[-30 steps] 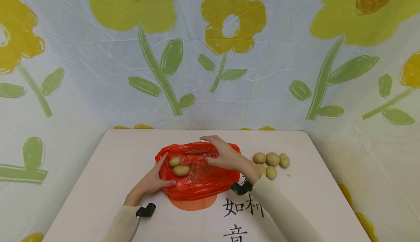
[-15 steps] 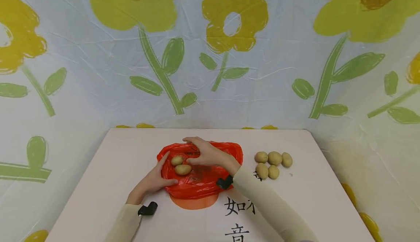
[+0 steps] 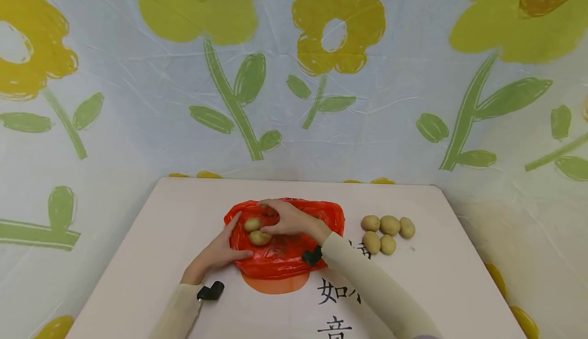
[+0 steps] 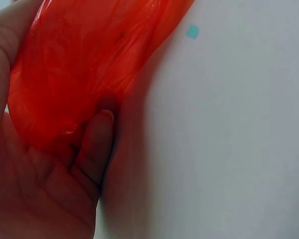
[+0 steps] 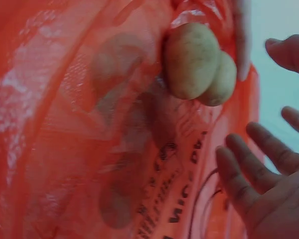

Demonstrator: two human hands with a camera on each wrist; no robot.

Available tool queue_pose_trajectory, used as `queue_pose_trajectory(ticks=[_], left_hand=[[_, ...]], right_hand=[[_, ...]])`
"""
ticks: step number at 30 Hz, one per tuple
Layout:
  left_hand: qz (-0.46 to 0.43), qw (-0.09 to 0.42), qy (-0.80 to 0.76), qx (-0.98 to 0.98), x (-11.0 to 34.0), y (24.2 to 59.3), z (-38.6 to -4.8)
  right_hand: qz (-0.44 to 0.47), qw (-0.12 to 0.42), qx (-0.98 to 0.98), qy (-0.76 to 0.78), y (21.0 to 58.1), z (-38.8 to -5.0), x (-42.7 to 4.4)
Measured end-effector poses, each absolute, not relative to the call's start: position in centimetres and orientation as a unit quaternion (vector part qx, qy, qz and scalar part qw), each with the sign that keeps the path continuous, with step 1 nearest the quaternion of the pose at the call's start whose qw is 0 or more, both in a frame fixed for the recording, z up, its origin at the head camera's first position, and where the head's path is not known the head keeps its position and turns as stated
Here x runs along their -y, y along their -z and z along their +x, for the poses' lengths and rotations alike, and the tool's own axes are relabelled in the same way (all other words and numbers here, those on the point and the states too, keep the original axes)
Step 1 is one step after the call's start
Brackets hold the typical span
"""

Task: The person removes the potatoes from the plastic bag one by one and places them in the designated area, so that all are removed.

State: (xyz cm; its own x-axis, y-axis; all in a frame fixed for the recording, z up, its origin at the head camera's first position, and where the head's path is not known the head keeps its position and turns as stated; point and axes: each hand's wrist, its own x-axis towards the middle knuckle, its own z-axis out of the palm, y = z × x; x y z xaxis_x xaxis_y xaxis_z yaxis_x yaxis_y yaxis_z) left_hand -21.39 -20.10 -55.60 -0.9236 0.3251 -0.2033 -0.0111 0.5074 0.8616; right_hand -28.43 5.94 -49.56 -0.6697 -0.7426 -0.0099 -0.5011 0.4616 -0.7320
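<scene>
L forearm [image 3: 176, 308], in a pale sleeve, slants up twd 1 o'clock in head view; L wrist [image 3: 194, 273] bare. L hand [image 3: 218, 252] spread: L index finger [image 3: 233, 222] straight, pointing approx 1 o'clock, L thumb [image 3: 242, 254] out twd 3, wide gap btwn. R forearm [image 3: 367, 277], also sleeved, slants btwn 10 & 11. R hand [image 3: 294, 219] at approx 2 o'clock fr. L hand, apart; fingers arched twd 10, R thumb [image 5: 293, 52] twd 9. R wrist cam: R fingers [image 5: 237, 181] fanned, well clear of thumb.
</scene>
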Motion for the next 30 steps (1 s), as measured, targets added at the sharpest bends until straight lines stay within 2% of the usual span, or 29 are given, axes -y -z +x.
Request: queue_pose_trajectory(ticks=[14, 30], left_hand=[[0.092, 0.171, -0.486, -0.852, 19.9, 55.4, -21.3], [0.103, 0.171, -0.483, -0.852, 20.2, 55.3, -21.3]], right_hand=[[-0.329, 0.179, -0.853, 0.363, 51.3, -28.9, -5.1], [-0.322, 0.173, -0.857, 0.364, 52.1, -29.8, -3.6]])
